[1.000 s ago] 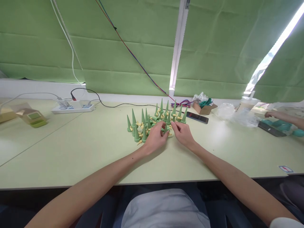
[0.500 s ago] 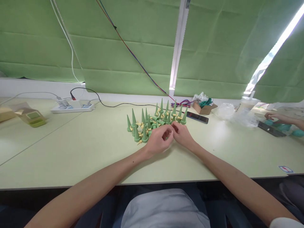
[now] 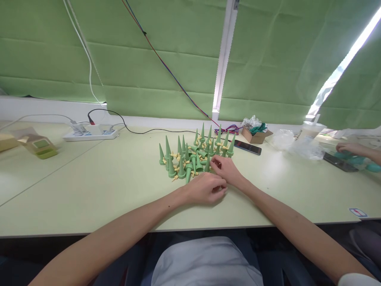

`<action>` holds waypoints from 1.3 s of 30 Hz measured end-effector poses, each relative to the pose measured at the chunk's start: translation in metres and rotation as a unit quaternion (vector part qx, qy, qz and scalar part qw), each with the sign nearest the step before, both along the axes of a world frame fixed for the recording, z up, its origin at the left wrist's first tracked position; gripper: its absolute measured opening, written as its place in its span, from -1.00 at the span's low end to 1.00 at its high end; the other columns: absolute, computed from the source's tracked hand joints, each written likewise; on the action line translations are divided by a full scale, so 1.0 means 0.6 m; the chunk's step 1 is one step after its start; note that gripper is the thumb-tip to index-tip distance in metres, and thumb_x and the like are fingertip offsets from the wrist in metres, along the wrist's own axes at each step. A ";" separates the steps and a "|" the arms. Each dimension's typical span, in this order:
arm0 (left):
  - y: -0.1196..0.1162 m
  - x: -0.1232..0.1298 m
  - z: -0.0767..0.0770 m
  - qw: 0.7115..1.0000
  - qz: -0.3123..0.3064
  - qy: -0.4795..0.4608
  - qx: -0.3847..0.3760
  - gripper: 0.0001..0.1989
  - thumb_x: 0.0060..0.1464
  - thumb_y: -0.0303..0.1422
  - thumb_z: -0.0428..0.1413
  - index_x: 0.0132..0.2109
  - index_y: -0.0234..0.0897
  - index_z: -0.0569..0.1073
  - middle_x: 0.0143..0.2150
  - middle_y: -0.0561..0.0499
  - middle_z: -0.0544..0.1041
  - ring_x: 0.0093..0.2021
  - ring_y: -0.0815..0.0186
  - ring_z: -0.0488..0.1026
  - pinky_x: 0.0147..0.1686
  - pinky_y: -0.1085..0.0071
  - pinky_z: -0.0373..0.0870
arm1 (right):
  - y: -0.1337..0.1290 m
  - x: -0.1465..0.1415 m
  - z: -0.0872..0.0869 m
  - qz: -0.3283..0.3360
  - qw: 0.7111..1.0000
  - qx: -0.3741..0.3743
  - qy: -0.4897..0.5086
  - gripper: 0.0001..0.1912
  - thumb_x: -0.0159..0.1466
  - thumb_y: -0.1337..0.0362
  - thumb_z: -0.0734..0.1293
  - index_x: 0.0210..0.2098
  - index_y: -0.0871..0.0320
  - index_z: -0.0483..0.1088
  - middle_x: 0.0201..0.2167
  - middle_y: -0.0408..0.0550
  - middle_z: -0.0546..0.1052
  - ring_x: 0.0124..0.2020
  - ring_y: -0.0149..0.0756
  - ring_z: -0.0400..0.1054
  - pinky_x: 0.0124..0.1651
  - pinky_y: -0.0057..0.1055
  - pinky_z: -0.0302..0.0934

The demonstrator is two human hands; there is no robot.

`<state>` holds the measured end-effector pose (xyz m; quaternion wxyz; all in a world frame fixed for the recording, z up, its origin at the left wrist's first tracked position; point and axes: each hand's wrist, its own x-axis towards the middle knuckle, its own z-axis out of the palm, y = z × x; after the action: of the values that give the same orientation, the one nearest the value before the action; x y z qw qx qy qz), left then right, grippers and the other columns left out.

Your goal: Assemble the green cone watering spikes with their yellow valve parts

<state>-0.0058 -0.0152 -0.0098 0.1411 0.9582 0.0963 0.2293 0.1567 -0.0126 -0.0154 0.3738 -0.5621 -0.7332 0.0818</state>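
Observation:
Many small green cones with flared bases stand or lie in a cluster on the table. My right hand (image 3: 226, 170) is at the cluster's near right side, fingers pinched against an upright green cone (image 3: 207, 163). Closer to the table's front edge, my left hand (image 3: 207, 188) rests with its fingers curled inward; whatever they may hold is hidden. Small yellow pieces (image 3: 175, 178) are scattered between the cones and beside their bases. Several cones lie on their sides in the middle, one green cone (image 3: 188, 172) pointing towards me.
Behind the cluster lie a phone (image 3: 247, 147), a cardboard box (image 3: 256, 136) and coiled wires (image 3: 228, 130). A power strip (image 3: 91, 135) and a paper package (image 3: 40, 146) are left. To the right are a cup (image 3: 311, 129), a second phone (image 3: 340, 162) and another person's hand (image 3: 353, 148).
My hands have come apart. The left moved down and towards me, while the right shifted slightly left to an upright cone. Lying cones behind them now show.

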 end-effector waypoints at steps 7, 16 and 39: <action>-0.004 0.000 0.004 1.000 -0.004 -0.005 0.005 -0.75 0.17 -0.41 0.00 -0.50 -0.27 0.31 -0.55 0.07 0.33 -0.56 0.43 0.18 -0.53 0.41 0.05 | -0.002 -0.003 0.004 0.007 1.000 0.000 0.004 -0.79 0.30 0.30 0.23 -0.49 0.13 0.28 -0.60 -0.21 0.37 -0.55 -0.40 0.15 -0.43 -0.44 0.04; -0.010 0.002 0.006 1.000 -0.011 0.006 0.014 -0.74 0.13 -0.44 0.01 -0.53 -0.27 0.26 -0.57 0.07 0.31 -0.58 0.44 0.14 -0.54 0.40 0.01 | -0.008 -0.004 0.009 -0.013 1.000 0.025 0.009 -0.79 0.32 0.29 0.21 -0.46 0.13 0.31 -0.55 -0.18 0.41 -0.54 -0.39 0.17 -0.40 -0.43 0.06; -0.014 0.003 0.009 0.999 -0.022 0.007 0.030 -0.74 0.13 -0.44 0.04 -0.53 -0.28 0.28 -0.56 0.08 0.33 -0.59 0.44 0.16 -0.54 0.39 0.03 | 0.000 -0.001 0.000 0.004 0.999 0.022 -0.043 -0.87 0.28 0.39 0.23 -0.36 0.16 0.40 -0.39 -0.09 0.50 -0.45 -0.36 0.24 -0.31 -0.41 0.11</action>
<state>-0.0038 -0.0235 -0.0043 0.1167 0.9656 0.0690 0.2218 0.1562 -0.0124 -0.0152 0.3534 -0.5540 -0.7526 0.0429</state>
